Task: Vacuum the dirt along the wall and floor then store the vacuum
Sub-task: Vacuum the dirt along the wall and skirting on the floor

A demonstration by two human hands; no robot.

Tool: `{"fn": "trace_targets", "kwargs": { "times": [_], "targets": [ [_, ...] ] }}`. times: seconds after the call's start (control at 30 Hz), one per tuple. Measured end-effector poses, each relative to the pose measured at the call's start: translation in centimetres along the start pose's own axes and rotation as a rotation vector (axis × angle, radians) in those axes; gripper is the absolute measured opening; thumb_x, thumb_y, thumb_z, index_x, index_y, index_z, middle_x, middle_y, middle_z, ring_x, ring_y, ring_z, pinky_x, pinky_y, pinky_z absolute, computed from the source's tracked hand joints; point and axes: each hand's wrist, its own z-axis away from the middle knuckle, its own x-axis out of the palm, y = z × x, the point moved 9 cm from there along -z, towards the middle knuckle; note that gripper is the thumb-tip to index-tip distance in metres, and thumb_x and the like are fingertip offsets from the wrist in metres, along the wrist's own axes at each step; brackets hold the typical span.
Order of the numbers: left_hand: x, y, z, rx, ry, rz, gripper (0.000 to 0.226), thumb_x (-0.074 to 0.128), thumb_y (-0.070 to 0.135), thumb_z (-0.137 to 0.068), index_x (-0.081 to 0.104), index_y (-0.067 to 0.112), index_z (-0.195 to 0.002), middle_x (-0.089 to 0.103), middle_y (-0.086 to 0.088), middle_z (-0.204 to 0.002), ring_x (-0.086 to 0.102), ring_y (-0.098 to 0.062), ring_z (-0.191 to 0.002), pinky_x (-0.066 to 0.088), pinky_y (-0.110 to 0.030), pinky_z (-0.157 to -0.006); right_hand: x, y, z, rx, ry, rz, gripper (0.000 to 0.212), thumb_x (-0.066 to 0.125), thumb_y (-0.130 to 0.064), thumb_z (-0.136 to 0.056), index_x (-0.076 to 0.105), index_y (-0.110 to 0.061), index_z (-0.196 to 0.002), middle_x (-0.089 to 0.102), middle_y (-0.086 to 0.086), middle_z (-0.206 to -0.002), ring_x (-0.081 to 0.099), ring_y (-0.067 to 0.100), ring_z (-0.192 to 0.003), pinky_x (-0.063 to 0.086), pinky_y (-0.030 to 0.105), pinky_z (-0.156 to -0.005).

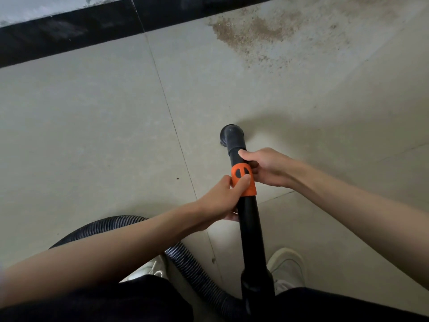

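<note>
A black vacuum wand [250,219] with an orange collar [243,180] points away from me over the floor, ending in a round black brush nozzle [232,137]. My left hand [222,198] grips the wand at the orange collar, thumb on top. My right hand [267,167] holds the wand just beyond the collar, fingers curled round it. A patch of brown dirt [253,33] lies on the grey floor tiles at the upper right, near the black skirting [69,33] of the wall. The nozzle is well short of the dirt.
A black ribbed hose [190,268] loops across the floor behind the wand, between my white shoes [287,266]. Pale floor tiles [92,135] with thin joints spread left and ahead. Finer dust spreads toward the top right corner.
</note>
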Motion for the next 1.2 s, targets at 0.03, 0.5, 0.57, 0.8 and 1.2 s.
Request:
{"fn": "trace_targets", "kwargs": {
  "times": [0.03,0.5,0.57,0.8,1.2],
  "targets": [
    [0.4,0.1,-0.2,0.0,-0.009,-0.017,0.044,0.042,0.048,-0.095,0.041,0.011,-0.12,0.06,-0.008,-0.103,0.066,-0.023,-0.087,0.058,-0.035,-0.077,-0.5,0.2,0.2,-0.002,0.011,-0.015,0.024,0.047,-0.017,-0.102,0.057,0.003,-0.093,0.061,0.011,-0.076,0.061,0.018,-0.064,0.052,0.024,-0.055],
    [-0.2,6.8,-3.4,0.157,0.023,0.014,0.027,0.042,0.04,-0.098,0.046,0.013,-0.094,0.055,-0.003,-0.076,0.058,-0.012,-0.057,0.056,-0.023,-0.055,-2.3,-5.8,-2.7,-0.091,0.026,-0.099,0.024,0.045,-0.019,-0.102,0.056,0.001,-0.096,0.057,0.013,-0.084,0.058,0.02,-0.073,0.052,0.029,-0.068],
    [-0.7,8.1,-4.3,0.161,0.019,0.008,0.031,0.042,0.04,-0.098,0.047,0.01,-0.102,0.055,-0.003,-0.078,0.058,-0.013,-0.058,0.055,-0.024,-0.054,-2.6,-7.2,-3.7,-0.096,0.034,-0.089,0.024,0.047,-0.02,-0.101,0.057,0.001,-0.099,0.058,0.013,-0.088,0.059,0.02,-0.076,0.053,0.03,-0.068],
    [-1.2,7.6,-5.8,0.132,0.02,-0.004,0.034,0.041,0.042,-0.098,0.046,0.01,-0.108,0.056,-0.003,-0.084,0.061,-0.017,-0.068,0.057,-0.026,-0.06,-2.6,-7.0,-5.2,-0.063,0.017,-0.062,0.024,0.047,-0.021,-0.102,0.057,0.002,-0.103,0.061,0.013,-0.088,0.061,0.022,-0.077,0.052,0.031,-0.073],
    [0.7,2.7,-1.4,0.092,0.0,-0.077,0.025,0.044,0.041,-0.096,0.044,0.017,-0.093,0.058,-0.005,-0.082,0.06,-0.012,-0.063,0.057,-0.025,-0.06,-1.5,-0.7,-1.4,0.025,-0.068,-0.095,0.027,0.042,-0.018,-0.103,0.057,0.003,-0.095,0.059,0.013,-0.082,0.059,0.021,-0.073,0.053,0.028,-0.068]
  ]
}}
